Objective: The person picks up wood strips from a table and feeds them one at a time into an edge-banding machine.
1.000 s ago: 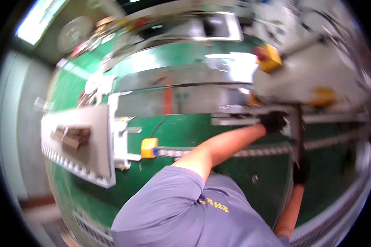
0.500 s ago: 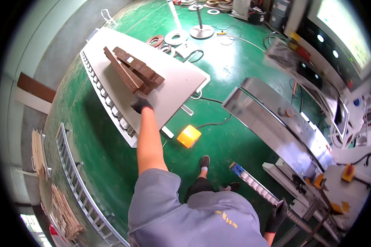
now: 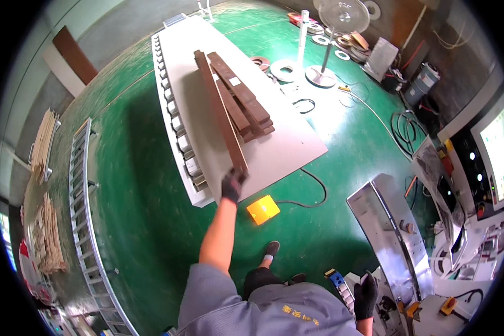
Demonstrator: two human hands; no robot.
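Observation:
My left hand (image 3: 233, 185), in a dark glove, is closed round the near end of a long brown board (image 3: 221, 109). That board lies slanted on the pale tabletop (image 3: 288, 148), along the left side of a small stack of brown boards (image 3: 246, 103). One board in the stack bears a small white label (image 3: 234, 81). Low on the right, my right hand (image 3: 365, 297), also gloved, is beside a roller strip (image 3: 343, 290) with a blue end. How its fingers are bent is hard to make out, and I cannot tell whether it holds anything.
A yellow box (image 3: 263, 209) with a cable sits on the green floor by the table's near edge. A shiny metal machine (image 3: 389, 229) stands at the right. Along the left runs a metal roller rack (image 3: 79, 218). A fan (image 3: 321, 77) stands beyond the table.
My left hand has taken hold of the board's near end, and that end now lies farther from the stack, toward me. The view has swung rightward. My right hand stays low at the right.

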